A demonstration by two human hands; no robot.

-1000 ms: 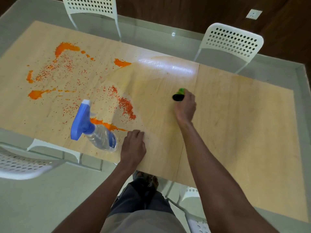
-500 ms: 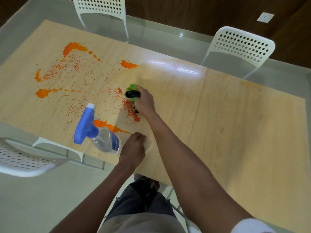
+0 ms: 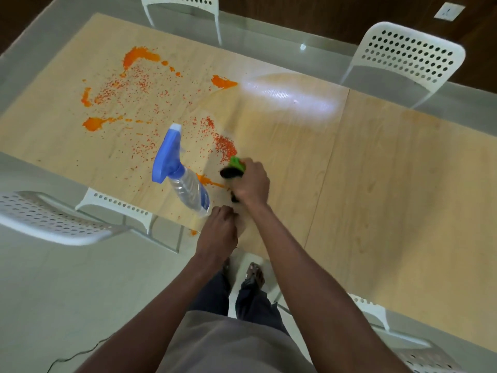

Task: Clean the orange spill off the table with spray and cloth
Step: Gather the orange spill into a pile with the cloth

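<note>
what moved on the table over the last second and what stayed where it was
The right hand, gripping the green and black cloth, swept from the clean middle of the table leftward into the orange spill, then back toward the near edge beside the spray bottle. Nothing was picked up or let go. The left hand stayed at the near edge, the spray bottle stayed put, and the far orange patches look untouched.

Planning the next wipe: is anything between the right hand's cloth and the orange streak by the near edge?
Nothing visible: the right hand with the cloth is right beside the streak; the spray bottle stands just left of it.
</note>
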